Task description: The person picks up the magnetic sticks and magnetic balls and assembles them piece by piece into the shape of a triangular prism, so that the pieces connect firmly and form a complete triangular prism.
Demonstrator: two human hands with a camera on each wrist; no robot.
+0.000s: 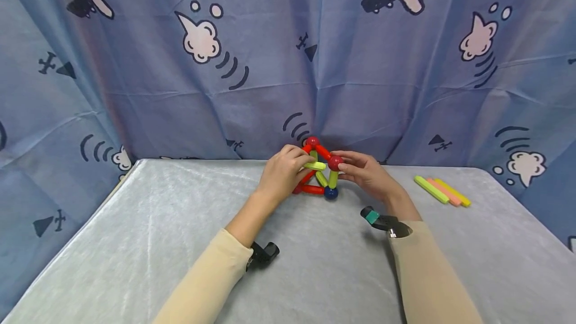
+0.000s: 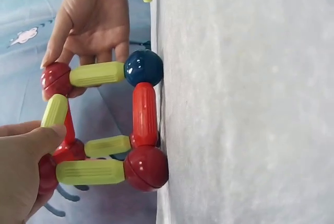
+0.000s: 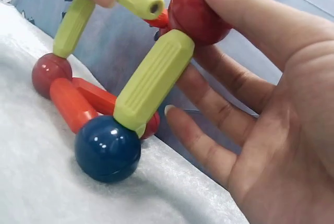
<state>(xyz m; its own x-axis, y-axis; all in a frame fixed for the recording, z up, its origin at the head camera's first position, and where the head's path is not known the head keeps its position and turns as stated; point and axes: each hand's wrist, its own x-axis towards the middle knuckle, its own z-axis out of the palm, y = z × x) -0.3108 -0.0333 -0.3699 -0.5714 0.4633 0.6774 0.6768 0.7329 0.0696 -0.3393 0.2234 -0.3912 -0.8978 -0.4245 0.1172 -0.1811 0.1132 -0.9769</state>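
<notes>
A frame of magnetic rods and balls stands on the table, with red balls at several corners and a dark blue ball (image 1: pixel 331 193) at the lower front one. My left hand (image 1: pixel 281 171) pinches a yellow-green rod (image 1: pixel 316 166) along the frame's top. That rod's holed end (image 3: pixel 154 8) points toward the upper right red ball (image 3: pixel 198 14), close beside it. My right hand (image 1: pixel 366 176) holds this red ball between thumb and fingers. Below it, an upright yellow-green rod (image 3: pixel 154 80) runs down to the blue ball. My left hand partly hides the left top red ball (image 2: pixel 47 174).
To the right on the grey cloth-covered table (image 1: pixel 315 274) lie a loose yellow-green rod (image 1: pixel 431 189), an orange rod (image 1: pixel 444 193) and a yellow rod (image 1: pixel 452 193). A blue printed curtain (image 1: pixel 270 64) hangs right behind the table's far edge.
</notes>
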